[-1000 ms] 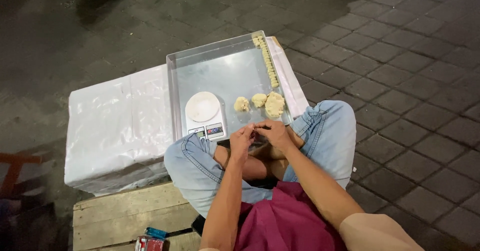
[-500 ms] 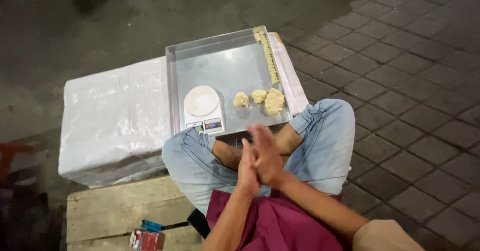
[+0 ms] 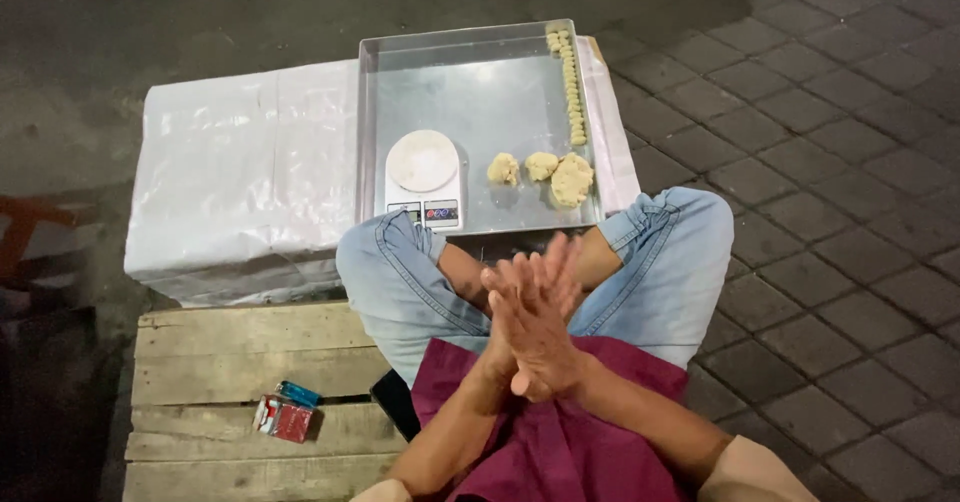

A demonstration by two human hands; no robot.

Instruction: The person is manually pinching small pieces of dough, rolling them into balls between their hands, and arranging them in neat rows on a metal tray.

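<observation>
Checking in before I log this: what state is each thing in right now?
Left hand: pressed flat against the right.
Right hand: palm against the left.
Metal tray: level on the wrapped block.
Kitchen scale: platform bare.
Dough lumps: loose on the tray.

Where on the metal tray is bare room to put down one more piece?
The tray is bare in its far left and middle, between the scale and the row of small pieces. It is crowded at the near right, where three dough lumps lie.
</observation>
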